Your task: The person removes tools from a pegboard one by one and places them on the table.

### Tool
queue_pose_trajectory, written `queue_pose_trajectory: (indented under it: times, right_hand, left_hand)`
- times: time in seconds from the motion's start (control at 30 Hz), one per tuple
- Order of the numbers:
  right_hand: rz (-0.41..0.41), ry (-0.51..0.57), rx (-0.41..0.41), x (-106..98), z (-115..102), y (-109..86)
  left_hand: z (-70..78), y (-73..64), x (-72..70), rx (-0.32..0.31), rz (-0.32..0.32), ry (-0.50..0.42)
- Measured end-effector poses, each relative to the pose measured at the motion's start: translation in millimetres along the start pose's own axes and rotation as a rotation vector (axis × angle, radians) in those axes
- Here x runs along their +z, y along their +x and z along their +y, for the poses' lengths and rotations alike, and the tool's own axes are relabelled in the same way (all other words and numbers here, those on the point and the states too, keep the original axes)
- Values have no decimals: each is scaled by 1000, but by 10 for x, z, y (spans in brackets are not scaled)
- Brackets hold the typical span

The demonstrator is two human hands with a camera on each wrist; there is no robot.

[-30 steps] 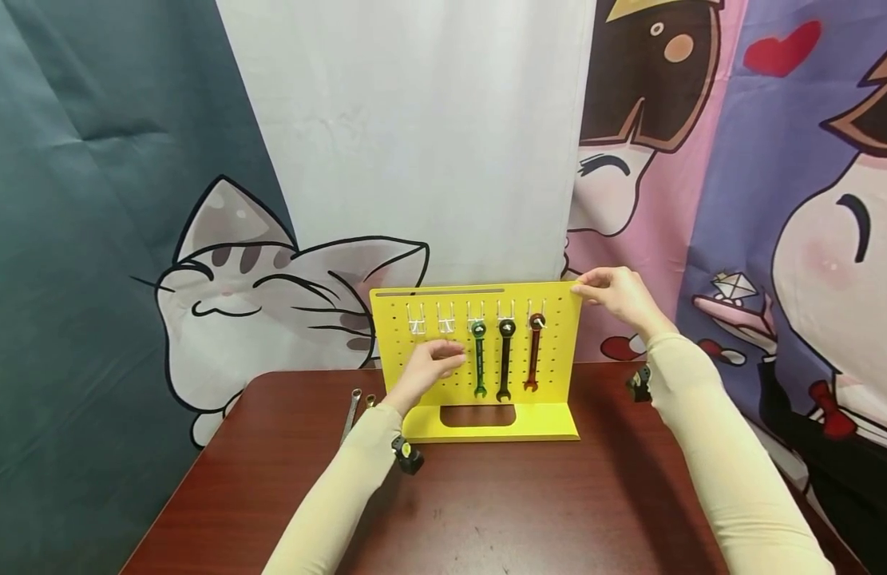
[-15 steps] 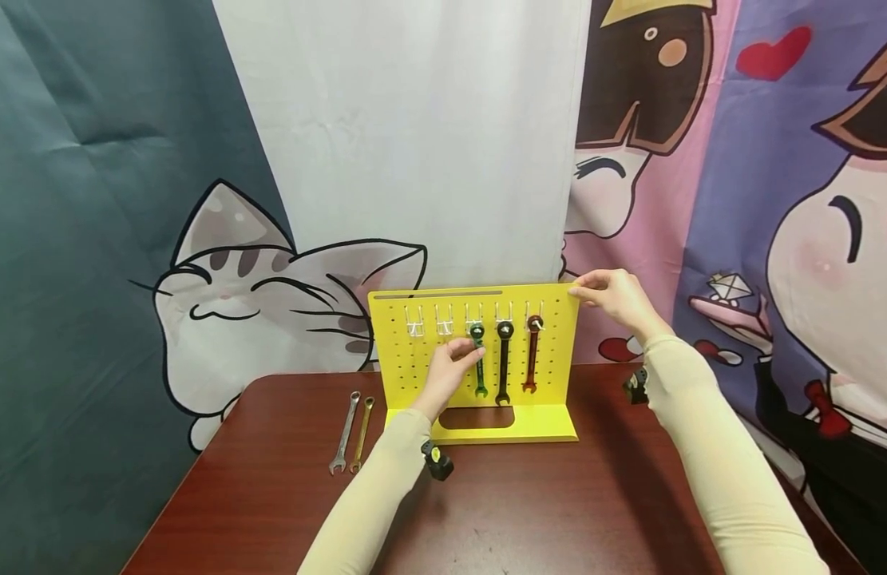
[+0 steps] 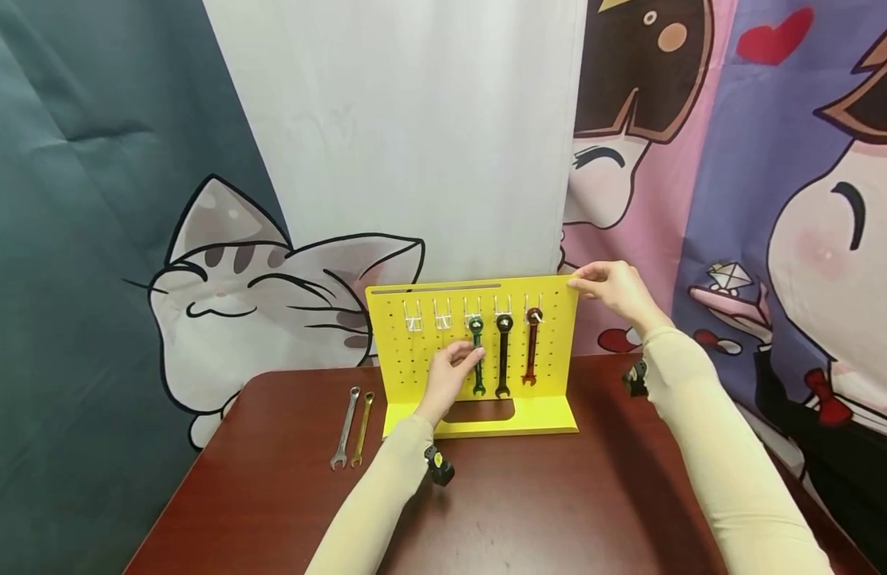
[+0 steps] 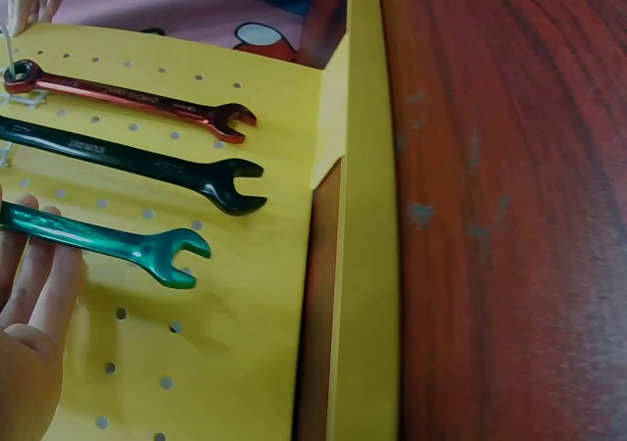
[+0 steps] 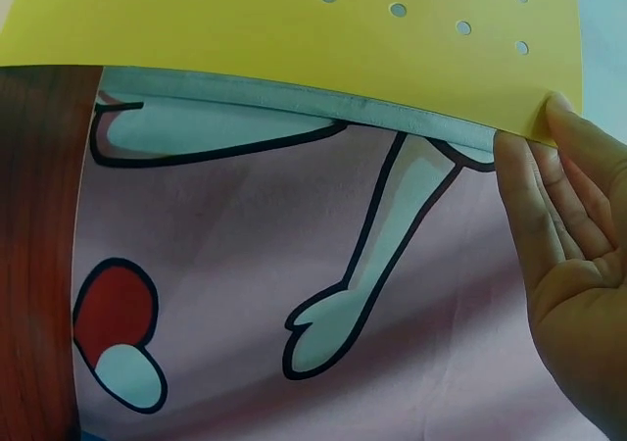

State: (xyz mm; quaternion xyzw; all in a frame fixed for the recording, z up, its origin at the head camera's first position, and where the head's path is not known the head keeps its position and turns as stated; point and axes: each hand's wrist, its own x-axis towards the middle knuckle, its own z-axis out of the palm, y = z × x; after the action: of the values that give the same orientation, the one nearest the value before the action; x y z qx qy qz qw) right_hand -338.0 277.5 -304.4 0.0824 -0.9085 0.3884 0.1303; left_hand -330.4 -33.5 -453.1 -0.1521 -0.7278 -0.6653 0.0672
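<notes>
My left hand (image 3: 449, 375) holds the shank of a green combination wrench (image 4: 108, 237), which hangs by its ring end from a hook on a yellow pegboard stand (image 3: 421, 363). In the left wrist view, fingertips pass behind the green shank. Just right of it hang a black wrench (image 3: 504, 359) and a red wrench (image 3: 532, 347), open ends down. My right hand (image 3: 619, 294) pinches the pegboard's upper right corner; the right wrist view shows the thumb on one face and fingers on the other.
Two bare white hooks (image 3: 413, 321) sit on the board's left side. A silver wrench (image 3: 346, 427) and a gold wrench (image 3: 362, 430) lie on the brown table (image 3: 271, 479) to the left. A cartoon-printed curtain (image 3: 429, 144) hangs close behind the board.
My left hand has moved right from near the bare hooks to the green wrench and holds its shank. The silver and gold wrenches have come into full view. My right hand stays at the corner.
</notes>
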Motion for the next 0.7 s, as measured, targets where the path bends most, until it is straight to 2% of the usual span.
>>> queue_pose_trajectory:
  times: [0.17,0.33,0.7]
  right_hand:
    - [15,10,-2,-48,-46,52]
    - [8,10,-7,-35,-41,67]
    - [2,13,20,-7,-2,13]
  left_hand:
    - [2,40,-9,7,-5,-7]
    - [-8,22,-29,20,-13,-8]
    - [52,-1,-59,8,-48,16]
